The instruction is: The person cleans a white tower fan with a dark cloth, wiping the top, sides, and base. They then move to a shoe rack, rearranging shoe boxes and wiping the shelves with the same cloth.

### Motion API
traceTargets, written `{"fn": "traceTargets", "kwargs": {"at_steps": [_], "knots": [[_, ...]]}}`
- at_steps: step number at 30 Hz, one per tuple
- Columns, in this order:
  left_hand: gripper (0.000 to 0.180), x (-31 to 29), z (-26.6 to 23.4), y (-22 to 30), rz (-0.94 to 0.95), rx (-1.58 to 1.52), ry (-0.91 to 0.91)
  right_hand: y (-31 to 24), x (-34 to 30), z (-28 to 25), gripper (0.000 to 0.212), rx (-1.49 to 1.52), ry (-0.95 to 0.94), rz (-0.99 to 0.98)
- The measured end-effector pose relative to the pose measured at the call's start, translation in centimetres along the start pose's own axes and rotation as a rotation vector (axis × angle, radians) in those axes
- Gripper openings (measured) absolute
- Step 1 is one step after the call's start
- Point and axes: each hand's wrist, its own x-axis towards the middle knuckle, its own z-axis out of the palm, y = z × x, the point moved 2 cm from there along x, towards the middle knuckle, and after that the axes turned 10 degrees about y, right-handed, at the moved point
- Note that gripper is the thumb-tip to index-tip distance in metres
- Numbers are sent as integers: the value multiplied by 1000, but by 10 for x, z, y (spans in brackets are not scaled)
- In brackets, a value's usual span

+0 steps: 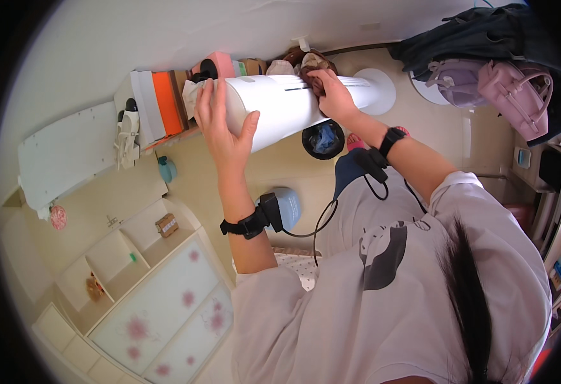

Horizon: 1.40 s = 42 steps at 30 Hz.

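The left hand is spread wide, the thumb set well apart from the extended fingers, and is laid against the broad upper end of a white tower appliance; that end is touched there but not enclosed. From this hand, the appliance is seen to the right, its long axis directed rightward and slightly up across the view, away from the camera. Midway along it, a bunched dark brown cloth is held under the bent fingers of the right hand and is rested on the slotted side; how firmly it is gripped cannot be told. Below this part in the view, a black waste bin with a blue liner is seen on the floor. Farther right, the long axis is ended by a round white base. The upper end is therefore nearer to the left hand, and the base to the right hand, by which it is not touched.
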Motion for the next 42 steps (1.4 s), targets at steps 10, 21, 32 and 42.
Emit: {"fn": "traceTargets", "kwargs": {"at_steps": [10, 21, 32, 42], "knots": [[67, -7, -4, -5, 40, -10, 24, -25, -6, 6, 56, 185, -59, -155], [65, -6, -10, -7, 59, 36, -24, -57, 4, 9, 57, 296, -71, -221], [64, -39, -24, -7, -146, 118, -87, 42, -12, 32, 63, 20, -240, 73], [63, -83, -43, -53, -277, 137, 0, 165, -30, 75, 65, -222, -297, 449]]}}
